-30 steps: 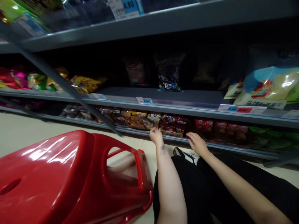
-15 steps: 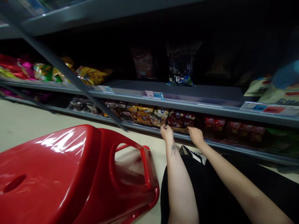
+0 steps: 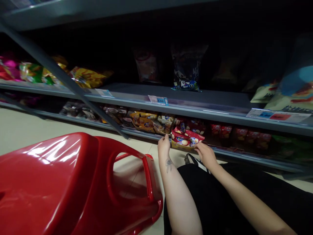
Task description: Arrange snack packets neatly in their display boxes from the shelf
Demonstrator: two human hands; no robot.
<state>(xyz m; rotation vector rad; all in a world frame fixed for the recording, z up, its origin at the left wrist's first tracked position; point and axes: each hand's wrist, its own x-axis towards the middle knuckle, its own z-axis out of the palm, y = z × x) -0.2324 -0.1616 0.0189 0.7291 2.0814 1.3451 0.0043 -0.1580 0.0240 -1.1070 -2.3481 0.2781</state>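
Observation:
My left hand [image 3: 164, 146] is closed at the left end of a shallow yellow display box [image 3: 179, 146], its fingers partly hidden from view. My right hand [image 3: 206, 154] pinches the box's right end. In the box lie red snack bags [image 3: 187, 138] with blue logos. The box juts out over the front edge of the bottom shelf [image 3: 146, 135]. Behind it, darker red bags [image 3: 195, 126] stay in the shade. Orange snack bags [image 3: 144, 122] sit just to the left of it.
A glossy red plastic stool [image 3: 95, 182] takes up the lower left. Above my hands runs a middle shelf [image 3: 212, 104] with a dark bag [image 3: 187, 70] on it. Small red packets [image 3: 244, 133] stand on the bottom shelf to the right. My shoe [image 3: 195, 161] is below the box.
Both hands have drawn the box out of the bottom shelf toward me, so its red bags now show in the light. The view has shifted slightly to the right.

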